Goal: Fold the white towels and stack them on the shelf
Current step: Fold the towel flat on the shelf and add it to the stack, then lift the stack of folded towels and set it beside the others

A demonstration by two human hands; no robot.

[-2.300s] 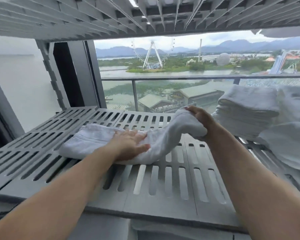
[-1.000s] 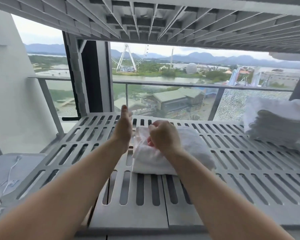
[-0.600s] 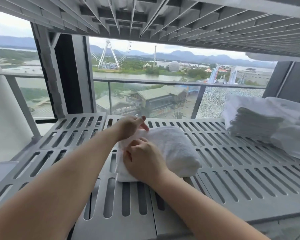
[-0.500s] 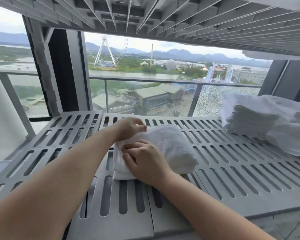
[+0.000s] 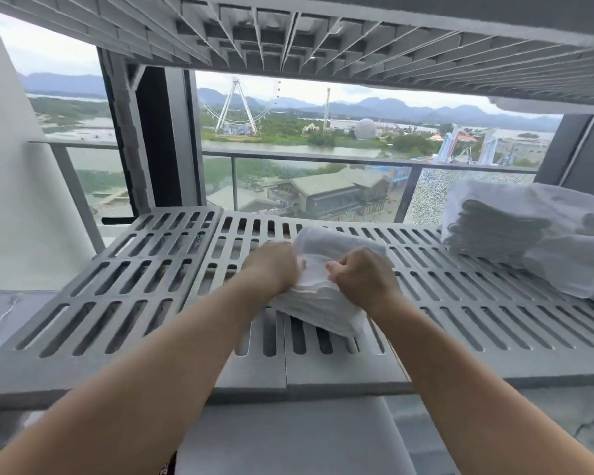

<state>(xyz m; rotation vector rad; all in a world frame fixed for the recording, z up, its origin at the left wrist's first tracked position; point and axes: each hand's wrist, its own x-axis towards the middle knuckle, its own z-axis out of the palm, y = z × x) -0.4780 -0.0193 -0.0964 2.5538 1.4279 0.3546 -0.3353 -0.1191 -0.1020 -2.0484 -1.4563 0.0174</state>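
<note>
Left hand (image 5: pixel 275 267): fingers curled, gripping the left side of a folded white towel (image 5: pixel 336 243) at its near edge. Knuckles up, wrist straight, forearm reaching forward from lower left.

Right hand (image 5: pixel 365 280): closed into a loose fist on the towel's right side, thumb pointing inward toward the left hand, pinching the layers. Forearm comes in from lower right. The two hands are close together, not touching.

Towel: soft terry cloth, thick and rounded at the far fold. Several stacked layer edges show in the gap between the hands. It lies mid-shelf, its near corner hanging slightly over the slots.

Shelf (image 5: pixel 134 269): grey moulded plastic panels, matte, with rows of long rounded slots.

Right end of the shelf: a stack of folded white towels (image 5: pixel 494 231), its edges a neat ribbed column. Looser white towels (image 5: pixel 570 262) lie just beside and in front of it.

Overhead: the ribbed grey underside of an upper shelf (image 5: pixel 323 39). Beyond: a glass balcony railing (image 5: pixel 323 159).
</note>
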